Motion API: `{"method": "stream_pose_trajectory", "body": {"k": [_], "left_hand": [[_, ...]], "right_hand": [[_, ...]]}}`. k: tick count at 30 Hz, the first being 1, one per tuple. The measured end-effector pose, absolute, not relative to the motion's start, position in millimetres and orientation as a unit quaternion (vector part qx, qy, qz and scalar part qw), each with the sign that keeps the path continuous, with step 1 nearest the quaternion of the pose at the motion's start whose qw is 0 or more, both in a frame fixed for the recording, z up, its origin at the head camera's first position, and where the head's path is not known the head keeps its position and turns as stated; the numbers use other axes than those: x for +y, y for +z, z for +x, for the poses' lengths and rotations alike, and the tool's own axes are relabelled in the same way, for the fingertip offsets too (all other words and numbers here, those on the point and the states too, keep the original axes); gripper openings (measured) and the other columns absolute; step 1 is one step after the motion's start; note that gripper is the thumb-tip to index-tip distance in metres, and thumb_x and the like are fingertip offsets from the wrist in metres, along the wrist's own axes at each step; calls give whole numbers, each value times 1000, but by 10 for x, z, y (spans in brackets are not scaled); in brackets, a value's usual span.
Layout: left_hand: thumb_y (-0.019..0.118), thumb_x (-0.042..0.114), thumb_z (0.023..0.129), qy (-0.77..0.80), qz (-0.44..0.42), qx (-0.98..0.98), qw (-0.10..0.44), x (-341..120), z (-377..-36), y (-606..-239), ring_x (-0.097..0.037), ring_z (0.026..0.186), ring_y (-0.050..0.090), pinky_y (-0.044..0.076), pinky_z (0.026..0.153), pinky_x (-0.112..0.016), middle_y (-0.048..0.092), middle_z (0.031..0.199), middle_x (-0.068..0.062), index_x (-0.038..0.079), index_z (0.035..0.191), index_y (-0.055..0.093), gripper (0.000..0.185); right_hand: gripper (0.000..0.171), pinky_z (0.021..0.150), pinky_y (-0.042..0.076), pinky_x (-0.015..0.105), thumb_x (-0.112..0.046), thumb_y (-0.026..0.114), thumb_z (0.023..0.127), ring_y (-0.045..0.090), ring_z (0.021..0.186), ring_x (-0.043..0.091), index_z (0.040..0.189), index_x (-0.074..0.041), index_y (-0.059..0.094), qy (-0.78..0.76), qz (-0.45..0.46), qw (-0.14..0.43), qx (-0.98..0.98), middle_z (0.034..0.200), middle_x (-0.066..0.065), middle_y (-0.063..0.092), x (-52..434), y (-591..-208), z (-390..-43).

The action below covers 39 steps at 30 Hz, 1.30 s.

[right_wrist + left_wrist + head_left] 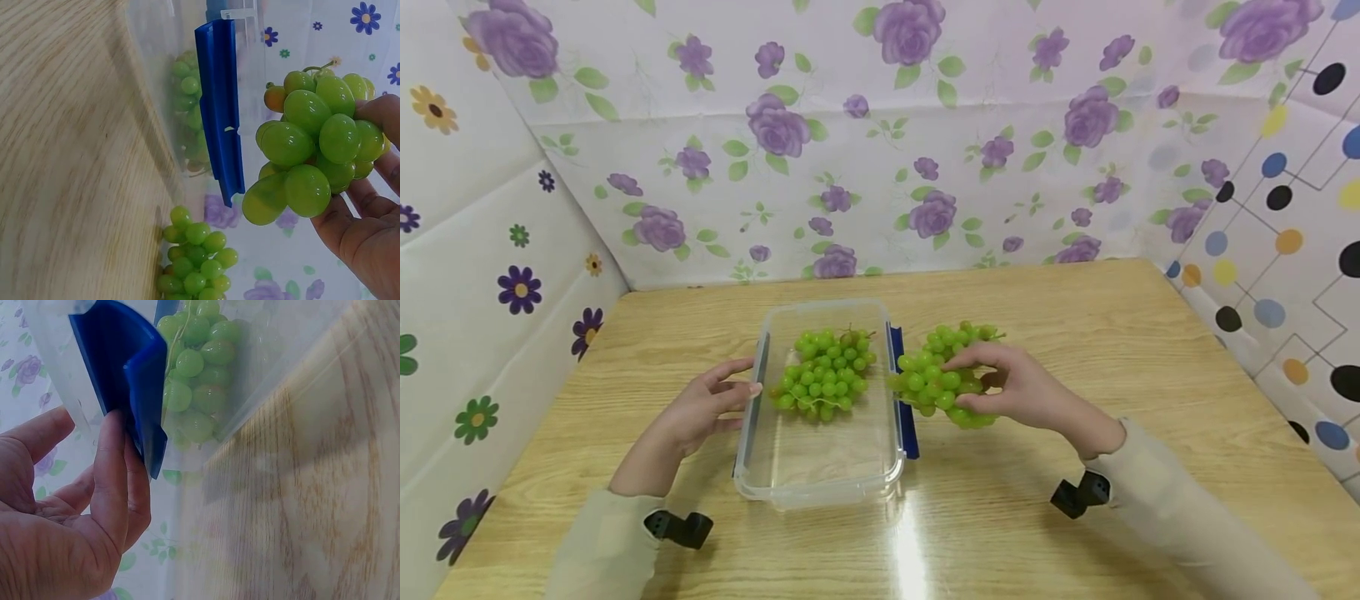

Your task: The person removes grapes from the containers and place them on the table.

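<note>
In the head view my right hand point(1018, 387) grips a bunch of green grapes point(928, 382) just right of a clear plastic container point(820, 483). The right wrist view shows this held bunch point(306, 144) raised off the table. More grapes point(973, 417) lie on the wood beneath and behind it, partly covered by the hand. Inside the container, green grapes point(820, 375) rest toward the back. My left hand point(703, 408) touches the container's left side; in the left wrist view its fingers point(112, 481) lie against a blue side latch point(140, 381), which hangs unfastened.
Another blue latch point(910, 429) hangs open along the container's right side. The container has no lid on. It stands on a wooden table point(1075, 333), with flower-patterned sheeting point(850, 167) behind and patterned sheets on both sides.
</note>
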<state>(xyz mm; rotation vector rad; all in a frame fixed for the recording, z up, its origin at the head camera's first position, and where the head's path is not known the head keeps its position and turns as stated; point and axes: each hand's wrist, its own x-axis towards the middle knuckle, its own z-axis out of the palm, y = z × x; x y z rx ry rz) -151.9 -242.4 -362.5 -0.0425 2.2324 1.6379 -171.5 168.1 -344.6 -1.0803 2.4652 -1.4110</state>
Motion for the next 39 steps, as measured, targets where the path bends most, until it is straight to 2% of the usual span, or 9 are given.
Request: {"method": "stream_pose_trajectory", "body": {"k": [10, 20, 31, 39], "left_hand": [[54, 29, 97, 581, -14, 792, 186, -2432, -1529, -3628, -34, 122, 45, 46, 96, -44, 32, 142, -27, 10, 153, 17, 70], [55, 29, 97, 581, -16, 793, 184, -2435, -1530, -3637, -30, 118, 48, 47, 94, -42, 34, 141, -26, 9, 153, 18, 69], [55, 29, 97, 583, -14, 791, 185, -2443, -1539, -3668, -32, 121, 47, 46, 96, -43, 35, 140, -26, 10, 153, 18, 70], [55, 30, 97, 585, -20, 790, 185, -2443, -1534, -3668, -33, 121, 47, 47, 95, -42, 34, 140, -26, 10, 153, 18, 70]], "right_hand": [[32, 74, 54, 27, 0, 71, 82, 56, 100, 5, 114, -5, 65, -451, -350, 47, 820, 113, 10, 62, 1817, -3493, -1728], [33, 70, 54, 27, 0, 71, 82, 57, 93, 5, 114, -5, 65, -437, -360, 55, 822, 111, 10, 63, 1941, -3567, -1762], [32, 71, 53, 27, -6, 72, 84, 57, 100, 4, 115, -12, 65, -423, -377, 71, 821, 115, 8, 64, 2064, -3664, -1814], [30, 73, 53, 28, -9, 71, 85, 57, 102, 6, 114, -12, 65, -409, -381, 95, 824, 115, 9, 63, 2094, -3674, -1832]]}}
